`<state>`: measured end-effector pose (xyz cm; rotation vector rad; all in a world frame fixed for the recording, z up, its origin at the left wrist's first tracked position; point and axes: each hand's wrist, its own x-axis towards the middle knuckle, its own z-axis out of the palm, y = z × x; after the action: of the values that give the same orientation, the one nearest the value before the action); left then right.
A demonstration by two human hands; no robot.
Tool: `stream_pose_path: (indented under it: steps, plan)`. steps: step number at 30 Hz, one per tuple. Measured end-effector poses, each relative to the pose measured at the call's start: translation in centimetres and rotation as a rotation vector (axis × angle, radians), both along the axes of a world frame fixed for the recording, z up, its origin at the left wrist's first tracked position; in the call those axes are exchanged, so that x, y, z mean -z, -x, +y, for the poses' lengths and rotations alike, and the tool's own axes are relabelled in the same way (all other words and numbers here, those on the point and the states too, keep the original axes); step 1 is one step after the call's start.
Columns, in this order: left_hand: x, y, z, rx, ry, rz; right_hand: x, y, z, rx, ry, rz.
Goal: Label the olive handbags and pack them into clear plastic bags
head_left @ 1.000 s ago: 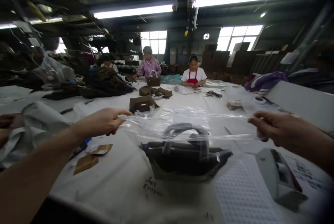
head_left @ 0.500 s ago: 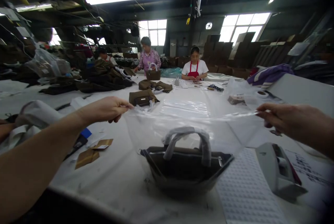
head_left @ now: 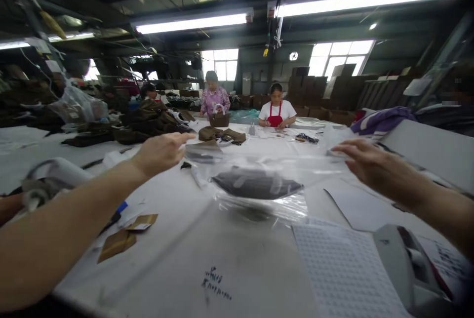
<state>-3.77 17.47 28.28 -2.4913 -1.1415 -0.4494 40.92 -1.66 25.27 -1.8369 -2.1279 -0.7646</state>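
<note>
A clear plastic bag with a dark handbag inside hangs just above the white table, out in front of me. My left hand pinches the bag's top left corner. At the top right corner, my right hand has its fingers spread on the plastic edge. The handbag lies tilted flat inside the plastic, with its wrapped handles showing faintly.
A white sheet of small stickers and a grey tape dispenser lie near right. Brown card tags lie at left. Olive bags sit mid-table. Two people work at the far end. Piles of dark bags stand at left.
The plastic bag was pulled over the upright handbag. Both hands then swung the bagged handbag away and up, so it now lies tilted farther out on the table.
</note>
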Motion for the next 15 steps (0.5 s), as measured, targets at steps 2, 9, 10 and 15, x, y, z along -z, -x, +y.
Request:
stream_pose_path:
  steps: [2,9,10,15]
  plan:
    - [4.2,1.2,-1.4,0.204,0.054,0.135,4.6,0.3,-1.9,-0.181,0.133,-0.069]
    - [16.1,2.0,-8.2,0.652,0.618,0.493,17.2,3.7,-9.2,-0.49,0.667,0.014]
    - [16.9,2.1,-9.2,0.67,0.695,0.514,18.1,4.2,-10.2,-0.492,0.73,0.038]
    - [20.3,3.5,-12.4,0.628,0.909,0.532,21.2,5.1,-14.2,-0.447,0.946,0.217]
